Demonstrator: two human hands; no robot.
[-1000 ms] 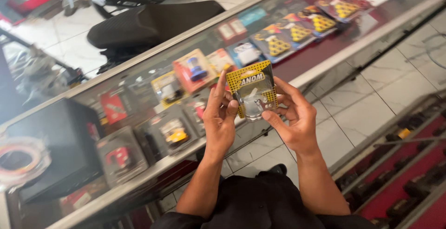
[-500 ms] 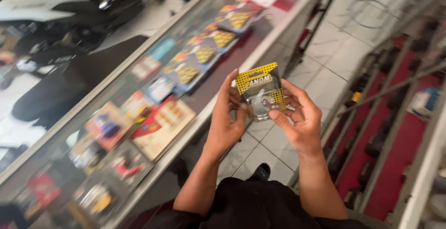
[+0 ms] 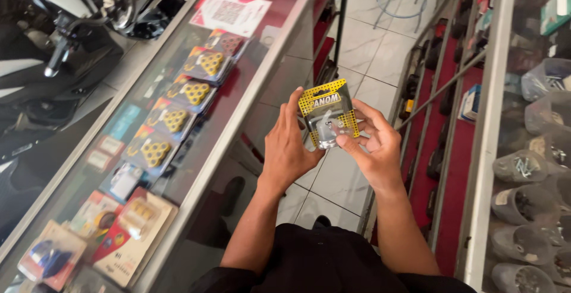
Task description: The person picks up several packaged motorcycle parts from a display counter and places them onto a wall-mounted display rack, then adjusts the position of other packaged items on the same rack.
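left hand (image 3: pixel 289 150) and right hand (image 3: pixel 375 147) at frame centre, fingers of both closed on a yellow blister pack (image 3: pixel 327 113) held upright between them; at left, glass desk (image 3: pixel 250 85) over packaged parts; motorcycle (image 3: pixel 71 13) upper left.

Bright, even daylight, strongest on white floor tiles (image 3: pixel 380 49) toward top centre. Soft glare and pale reflections across glass counter top (image 3: pixel 178 120), washing out packets beneath near its left edge. Yellow blister pack (image 3: pixel 328 113) sharp; clear plastic bubble catches small highlights. Bottom-left and right edges slightly soft, shelf lines on right slanting. Shadows faint, diffuse.
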